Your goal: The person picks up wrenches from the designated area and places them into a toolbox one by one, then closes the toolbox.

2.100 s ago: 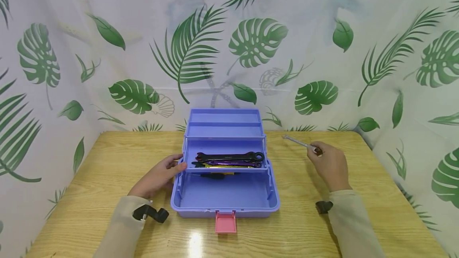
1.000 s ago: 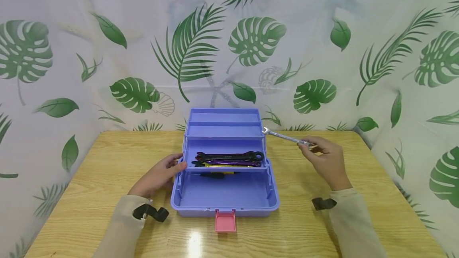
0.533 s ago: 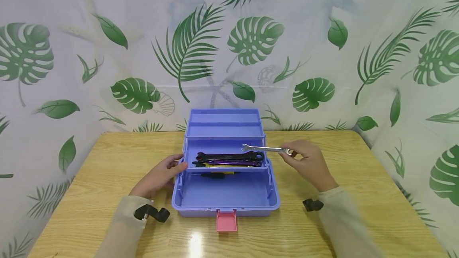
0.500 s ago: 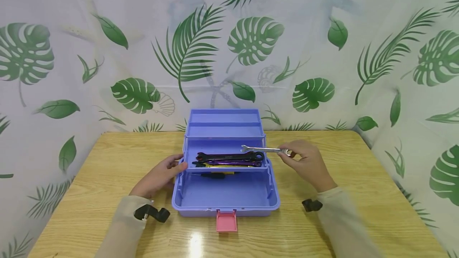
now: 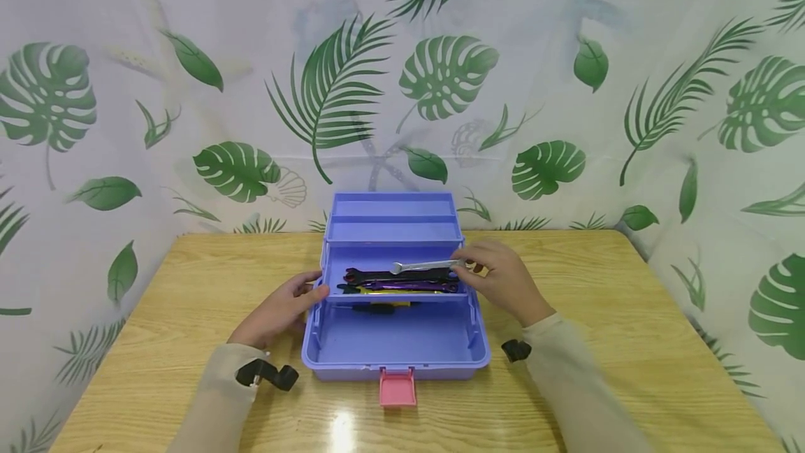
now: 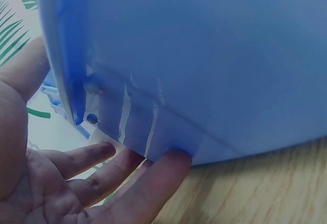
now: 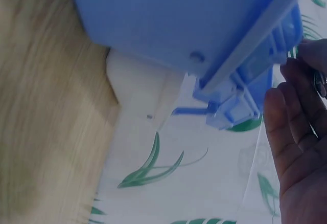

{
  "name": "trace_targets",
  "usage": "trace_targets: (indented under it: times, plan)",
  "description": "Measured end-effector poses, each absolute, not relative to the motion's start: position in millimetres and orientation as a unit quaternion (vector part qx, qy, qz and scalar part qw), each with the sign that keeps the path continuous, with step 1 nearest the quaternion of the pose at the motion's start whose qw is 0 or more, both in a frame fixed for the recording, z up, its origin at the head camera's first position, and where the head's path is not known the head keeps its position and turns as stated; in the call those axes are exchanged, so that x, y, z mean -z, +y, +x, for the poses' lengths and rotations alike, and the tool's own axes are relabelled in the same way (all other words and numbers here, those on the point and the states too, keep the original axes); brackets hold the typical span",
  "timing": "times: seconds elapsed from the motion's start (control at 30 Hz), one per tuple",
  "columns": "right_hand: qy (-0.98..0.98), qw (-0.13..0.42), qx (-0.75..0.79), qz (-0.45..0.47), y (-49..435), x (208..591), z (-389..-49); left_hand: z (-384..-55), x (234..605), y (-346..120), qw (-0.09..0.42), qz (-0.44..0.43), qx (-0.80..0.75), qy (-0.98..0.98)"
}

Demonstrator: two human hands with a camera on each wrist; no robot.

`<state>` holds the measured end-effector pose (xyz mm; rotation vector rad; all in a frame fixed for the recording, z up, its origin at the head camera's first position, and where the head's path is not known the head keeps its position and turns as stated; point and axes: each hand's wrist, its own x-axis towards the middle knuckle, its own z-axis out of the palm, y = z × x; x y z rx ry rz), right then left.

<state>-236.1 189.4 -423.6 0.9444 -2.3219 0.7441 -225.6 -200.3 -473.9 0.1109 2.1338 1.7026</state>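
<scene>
My right hand [image 5: 501, 278] pinches a silver wrench [image 5: 420, 266] by one end. The wrench lies level over the middle tray [image 5: 367, 257] of a blue-purple toolbox [image 5: 339, 368], just behind a black wrench [image 5: 393, 276]. Beside the black one in that tray are a purple wrench [image 5: 405, 286] and a yellow-and-black tool [image 5: 377, 291]. At the toolbox's left side my left hand [image 5: 277, 310] holds on, thumb at the tray edge and fingers against the outer wall [image 6: 138, 111]. In the right wrist view, the right hand [image 7: 301, 147] mostly hides the wrench.
The toolbox stands open on a wooden table [image 5: 585, 285], its pink latch [image 5: 397, 391] hanging down in front. An upper tray [image 5: 393, 231] rises behind. A tool with a black handle [image 5: 377, 308] lies in the bottom compartment. A leaf-patterned curtain [image 5: 478, 180] closes off the back.
My right hand has carried the silver wrench leftward from the table's right side to over the middle tray, turning it nearly level. My left hand has stayed on the toolbox.
</scene>
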Motion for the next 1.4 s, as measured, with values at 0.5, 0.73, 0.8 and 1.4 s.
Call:
trace_targets:
  times: [0.5, 0.73, 0.8, 1.4]
  plan:
    - [-0.900, 0.196, -0.191, 0.339, 163.1, 411.3, -244.8, -222.4, 473.3, -196.1, 0.200, 0.036, -0.614, 0.762]
    - [-0.923, 0.141, -0.186, 0.305, 160.4, 409.4, -244.6, -222.5, 473.6, -196.3, 0.199, 0.040, -0.616, 0.761]
    - [-0.926, 0.132, -0.189, 0.298, 161.5, 409.9, -244.7, -221.6, 472.7, -195.5, 0.199, 0.039, -0.619, 0.759]
    - [-0.878, 0.221, -0.414, 0.093, 202.6, 439.5, -236.6, -216.2, 471.9, -194.2, 0.200, 0.036, -0.620, 0.757]
